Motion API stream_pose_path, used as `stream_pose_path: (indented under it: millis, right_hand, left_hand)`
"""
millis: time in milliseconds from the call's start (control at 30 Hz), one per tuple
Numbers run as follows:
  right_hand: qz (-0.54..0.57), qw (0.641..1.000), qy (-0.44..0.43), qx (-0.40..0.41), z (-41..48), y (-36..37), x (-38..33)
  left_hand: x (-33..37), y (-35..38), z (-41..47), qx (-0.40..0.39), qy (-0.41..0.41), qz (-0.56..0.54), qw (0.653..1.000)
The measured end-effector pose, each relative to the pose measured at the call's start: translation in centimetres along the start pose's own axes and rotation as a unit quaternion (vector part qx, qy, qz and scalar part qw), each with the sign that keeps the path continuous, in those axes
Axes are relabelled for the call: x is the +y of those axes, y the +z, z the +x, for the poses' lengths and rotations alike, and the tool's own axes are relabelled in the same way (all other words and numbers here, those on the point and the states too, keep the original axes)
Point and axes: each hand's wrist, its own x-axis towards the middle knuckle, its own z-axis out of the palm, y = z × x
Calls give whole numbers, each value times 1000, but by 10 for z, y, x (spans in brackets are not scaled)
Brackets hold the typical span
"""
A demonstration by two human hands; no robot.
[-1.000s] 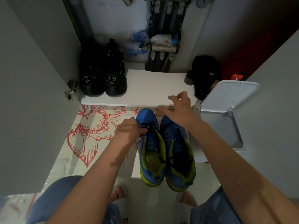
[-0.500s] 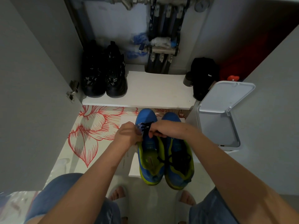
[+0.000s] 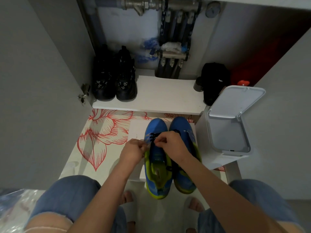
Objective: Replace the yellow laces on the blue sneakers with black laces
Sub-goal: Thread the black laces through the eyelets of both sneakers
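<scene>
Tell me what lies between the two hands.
The black lace, threaded across a blue sneaker, spans the gap between left hand and right hand, which both pinch it; the head view shows this.

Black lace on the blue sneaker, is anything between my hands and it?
Nothing visible does: the left hand and right hand both pinch the black lace at the blue sneaker's front eyelets.
</scene>
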Motion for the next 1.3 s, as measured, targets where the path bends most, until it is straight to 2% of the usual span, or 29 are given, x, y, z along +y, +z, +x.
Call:
stream_pose_path:
  millis: [67, 167, 467, 567, 667, 800, 867, 1000, 1100, 1133, 1167, 1200, 1267, 1300]
  right_hand:
    - [-27, 1000, -13, 5, -4, 6, -1]
    - [-55, 997, -39, 46, -8, 15, 0]
    - [-4, 996, 1, 87, -4, 26, 8]
    - [27, 996, 10, 81, -3, 29, 10]
    - [44, 997, 7, 65, -3, 27, 9]
    - [-33, 998, -31, 44, -1, 25, 13]
    - [-67, 995, -48, 63, 2, 16, 11]
    - [97, 985, -24, 141, 7, -19, 2]
    - [154, 979, 15, 130, 11, -28, 3]
    - [161, 980, 31, 109, 11, -27, 3]
    - [144, 984, 44, 91, 11, -25, 4]
    - [121, 988, 51, 79, 12, -23, 6]
    - [94, 991, 53, 79, 12, -20, 10]
    - [101, 990, 53, 87, 13, -20, 11]
  left_hand:
    - [-1, 2, -2, 2, 6, 25, 1000]
    - [-5, 6, -5, 8, 6, 3, 1000]
    - [-10, 14, 0, 18, -12, -91, 996]
    - [-6, 10, -2, 8, -52, -144, 988]
    - [-5, 12, -7, 12, -57, -179, 982]
    - [-3, 18, -11, 58, -82, -213, 972]
    - [2, 16, -10, 131, -112, -253, 952]
    - [23, -10, -14, 279, -58, -451, 846]
    - [33, -29, -12, 342, -42, -500, 794]
    - [33, -30, -13, 341, -48, -492, 800]
    - [30, -28, -11, 328, -55, -459, 824]
    - [26, -24, -10, 298, -57, -400, 865]
    - [15, -11, -8, 190, -58, -202, 959]
    - [8, -4, -6, 122, -67, -69, 988]
